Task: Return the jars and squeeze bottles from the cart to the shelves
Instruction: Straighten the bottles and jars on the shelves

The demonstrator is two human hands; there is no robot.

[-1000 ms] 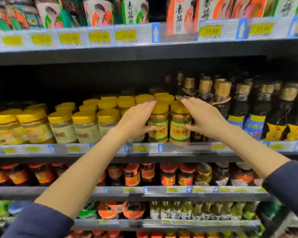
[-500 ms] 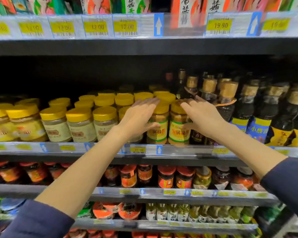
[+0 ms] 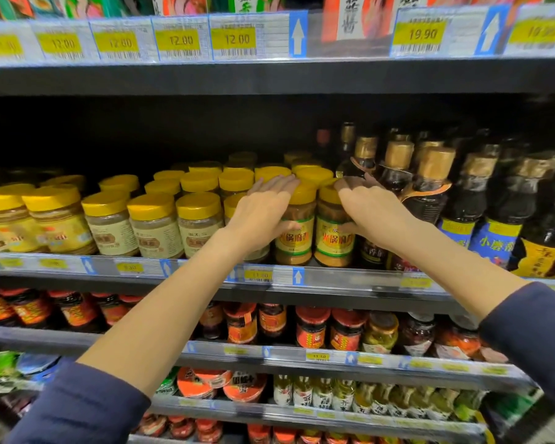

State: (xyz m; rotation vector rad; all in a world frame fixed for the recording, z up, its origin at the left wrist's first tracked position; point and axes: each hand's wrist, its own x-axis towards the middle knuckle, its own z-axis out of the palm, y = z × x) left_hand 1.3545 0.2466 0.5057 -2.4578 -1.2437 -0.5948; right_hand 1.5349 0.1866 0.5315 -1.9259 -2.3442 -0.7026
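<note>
Two hands (image 3: 260,216), two green-labelled jars (image 3: 293,248), four legible 12.00 price tags (image 3: 180,40).

Navy-blue left sleeve (image 3: 77,408) and right sleeve (image 3: 532,341), soft fabric, forearms (image 3: 161,315) bare.

1. Dark shelves (image 3: 269,78) fill the whole view in front of me, several tiers one under another.
2. A clear plastic price strip (image 3: 334,277) runs along each front edge, carrying yellow tags (image 3: 180,40) and blue cards (image 3: 298,35) with white arrows pointing up.
3. The recess (image 3: 173,129) under the top tier is black and unlit, while the shelf fronts are brightly lit.
</note>
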